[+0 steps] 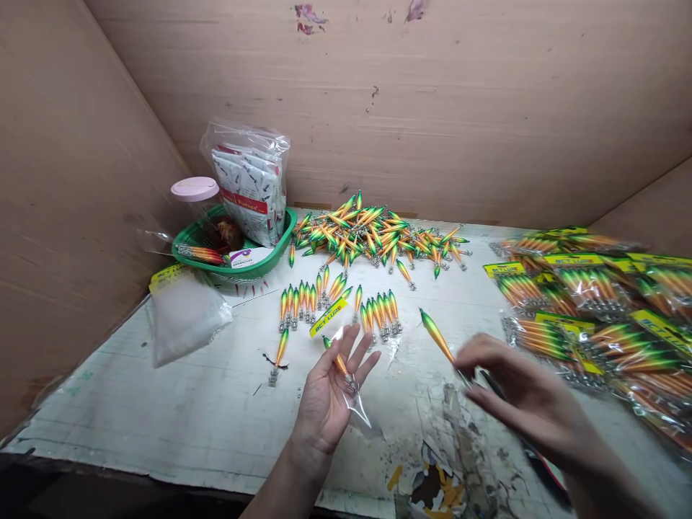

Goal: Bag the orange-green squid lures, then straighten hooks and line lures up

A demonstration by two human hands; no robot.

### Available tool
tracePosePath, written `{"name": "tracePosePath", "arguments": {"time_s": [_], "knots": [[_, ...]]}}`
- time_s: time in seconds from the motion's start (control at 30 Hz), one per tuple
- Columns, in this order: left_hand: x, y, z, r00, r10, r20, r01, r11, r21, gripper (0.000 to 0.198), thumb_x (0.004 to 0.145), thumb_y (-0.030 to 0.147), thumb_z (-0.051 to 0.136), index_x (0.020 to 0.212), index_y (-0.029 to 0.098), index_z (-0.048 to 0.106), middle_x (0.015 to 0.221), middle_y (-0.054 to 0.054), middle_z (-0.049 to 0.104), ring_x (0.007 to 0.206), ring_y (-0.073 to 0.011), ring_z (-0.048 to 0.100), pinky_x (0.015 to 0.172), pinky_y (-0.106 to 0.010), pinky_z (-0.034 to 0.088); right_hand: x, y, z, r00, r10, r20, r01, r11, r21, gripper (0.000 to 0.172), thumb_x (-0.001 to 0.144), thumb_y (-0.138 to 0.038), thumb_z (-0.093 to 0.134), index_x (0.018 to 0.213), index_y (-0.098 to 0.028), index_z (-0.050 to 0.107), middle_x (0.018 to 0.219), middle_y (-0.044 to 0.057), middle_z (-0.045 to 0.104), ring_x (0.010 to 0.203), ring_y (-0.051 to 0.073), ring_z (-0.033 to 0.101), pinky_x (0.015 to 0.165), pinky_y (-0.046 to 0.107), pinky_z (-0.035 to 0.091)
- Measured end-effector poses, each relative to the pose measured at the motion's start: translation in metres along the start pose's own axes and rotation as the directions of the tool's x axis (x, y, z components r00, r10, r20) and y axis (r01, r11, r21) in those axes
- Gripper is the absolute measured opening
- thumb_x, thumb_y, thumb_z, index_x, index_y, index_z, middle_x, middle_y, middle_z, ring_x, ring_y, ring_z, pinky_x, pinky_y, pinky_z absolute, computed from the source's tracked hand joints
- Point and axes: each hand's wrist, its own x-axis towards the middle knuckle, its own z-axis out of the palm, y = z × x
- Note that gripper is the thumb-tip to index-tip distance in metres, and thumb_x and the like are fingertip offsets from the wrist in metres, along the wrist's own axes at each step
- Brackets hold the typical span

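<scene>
My left hand is palm up with its fingers spread, and a clear plastic bag with a yellow header lies across it with one lure inside. My right hand is closed in a pinch on a green-and-orange lure, held by its hook end and pointing up-left toward the bag. It is slightly blurred. Small groups of lures lie in rows just beyond my left hand. A big loose pile of lures lies farther back.
Filled bags of lures are stacked at the right. A green basket at the back left holds a packet bag and a pink-lidded jar. A stack of empty clear bags lies left. Cardboard walls surround the table, whose front covering is torn.
</scene>
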Motion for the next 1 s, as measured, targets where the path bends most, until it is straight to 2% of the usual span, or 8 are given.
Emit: {"name": "tracePosePath", "arguments": {"time_s": [0.07, 0.17, 0.23, 0.33, 0.5, 0.63, 0.87, 1.0], "knots": [[0.001, 0.0, 0.0, 1.0, 0.0, 0.011, 0.0, 1.0, 0.002, 0.024, 0.092, 0.014, 0.047, 0.111, 0.008, 0.061, 0.119, -0.011, 0.067, 0.111, -0.028, 0.062, 0.096, -0.047, 0.052, -0.007, -0.034, -0.011, 0.967, -0.096, 0.234, 0.068, 0.99, 0.127, 0.016, 0.088, -0.022, 0.06, 0.103, -0.025, 0.056, 0.083, 0.005, 0.061, 0.077, 0.019, 0.06, 0.066, 0.03, 0.053], [0.001, -0.002, 0.001, 0.999, -0.028, 0.036, 0.027, 0.999, 0.022, 0.025, 0.093, 0.015, 0.046, 0.111, 0.009, 0.061, 0.122, -0.011, 0.066, 0.113, -0.0291, 0.061, 0.095, -0.046, 0.052, -0.01, -0.061, -0.002, 0.882, -0.107, 0.459, 0.105, 0.994, 0.031, 0.02, 0.083, -0.017, 0.066, 0.1, -0.025, 0.059, 0.084, 0.005, 0.062, 0.08, 0.019, 0.06, 0.07, 0.029, 0.054], [0.0, -0.005, 0.001, 0.997, -0.065, 0.046, 0.063, 0.997, 0.046, 0.025, 0.093, 0.017, 0.047, 0.113, 0.011, 0.062, 0.125, -0.009, 0.064, 0.115, -0.0294, 0.06, 0.095, -0.045, 0.052, -0.007, -0.062, 0.016, 0.916, -0.106, 0.387, 0.169, 0.977, -0.134, 0.019, 0.082, -0.013, 0.064, 0.098, -0.022, 0.06, 0.083, 0.005, 0.063, 0.078, 0.019, 0.059, 0.068, 0.03, 0.054], [-0.003, -0.011, -0.001, 0.992, -0.115, 0.056, 0.111, 0.991, 0.074, 0.026, 0.092, 0.018, 0.049, 0.113, 0.012, 0.062, 0.127, -0.008, 0.063, 0.117, -0.0275, 0.059, 0.097, -0.041, 0.052, -0.002, -0.051, 0.045, 0.969, -0.211, 0.13, 0.244, 0.905, -0.349, 0.019, 0.085, -0.01, 0.055, 0.103, -0.017, 0.059, 0.081, 0.007, 0.066, 0.074, 0.019, 0.057, 0.062, 0.031, 0.051], [-0.006, -0.017, -0.002, 0.988, -0.109, 0.106, 0.099, 0.991, 0.089, 0.031, 0.093, 0.018, 0.046, 0.118, 0.011, 0.061, 0.123, -0.013, 0.065, 0.116, -0.0266, 0.059, 0.098, -0.04, 0.05, -0.001, -0.038, 0.068, 0.939, -0.343, -0.031, 0.269, 0.786, -0.557, 0.021, 0.087, -0.006, 0.05, 0.104, -0.012, 0.062, 0.101, 0.014, 0.07, 0.085, 0.024, 0.054, 0.071, 0.037, 0.048], [-0.006, -0.016, -0.001, 0.984, -0.103, 0.146, 0.089, 0.991, 0.102, 0.035, 0.094, 0.018, 0.044, 0.126, 0.013, 0.056, 0.12, -0.013, 0.066, 0.113, -0.0258, 0.061, 0.097, -0.041, 0.05, -0.001, -0.036, 0.075, 0.926, -0.353, -0.134, 0.204, 0.767, -0.609, 0.024, 0.085, -0.004, 0.051, 0.103, -0.011, 0.065, 0.101, 0.016, 0.067, 0.09, 0.025, 0.051, 0.075, 0.039, 0.047], [-0.01, -0.013, 0.001, 0.993, -0.097, 0.064, 0.095, 0.995, 0.041, 0.031, 0.091, 0.014, 0.047, 0.12, 0.011, 0.058, 0.121, -0.013, 0.065, 0.114, -0.027, 0.061, 0.094, -0.042, 0.053, 0.006, -0.038, 0.061, 0.929, -0.287, -0.234, 0.17, 0.893, -0.418, 0.032, 0.083, -0.003, 0.057, 0.109, -0.021, 0.063, 0.094, 0.008, 0.061, 0.088, 0.021, 0.054, 0.075, 0.035, 0.047], [-0.009, -0.007, -0.001, 0.997, -0.055, 0.044, 0.056, 0.998, -0.003, 0.028, 0.092, 0.019, 0.048, 0.116, 0.009, 0.059, 0.122, -0.014, 0.065, 0.112, -0.0279, 0.062, 0.094, -0.045, 0.053, 0.021, 0.006, 0.041, 0.929, -0.18, -0.323, 0.012, 0.887, -0.461, 0.018, 0.085, -0.012, 0.058, 0.099, -0.022, 0.062, 0.088, 0.006, 0.059, 0.085, 0.022, 0.056, 0.073, 0.036, 0.047]]}}
